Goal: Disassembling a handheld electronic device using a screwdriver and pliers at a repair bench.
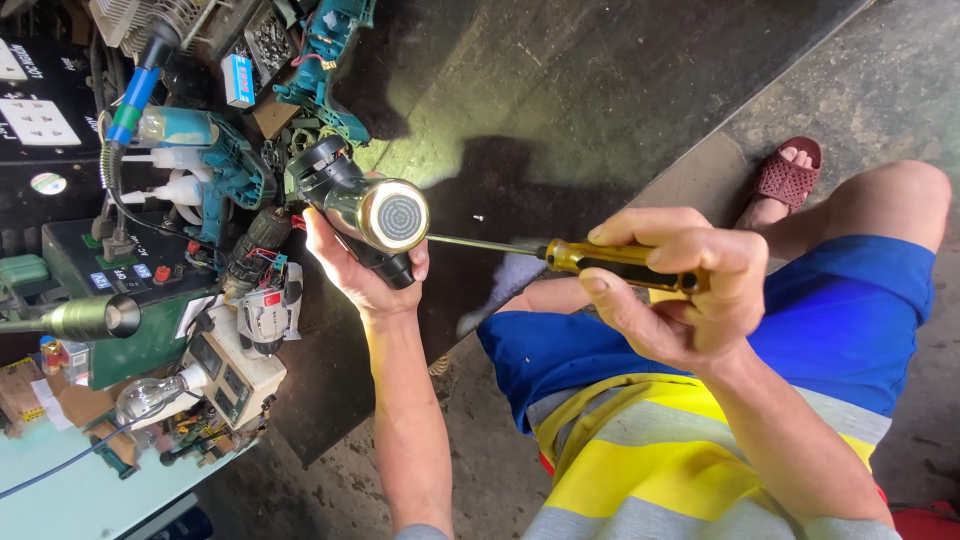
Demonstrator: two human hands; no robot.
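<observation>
From the head camera, the left hand (362,270) wraps around a black tool body with a shiny metal nozzle (365,208), holding it above the dark desk (560,90). The right hand (680,295) grips the yellow handle of a screwdriver (610,263), whose shaft seems to reach the nozzle's side. Teal power tools (225,165) lie cluttered just left.

A yellow-handled screwdriver (610,260), a black tool with a silvery ringed nozzle (372,212), blue shorts (800,330), and a red sandal (787,172).

Yellow-handled screwdriver (590,257) lies level, tip against black, chrome-nozzled heat gun (365,210)
</observation>
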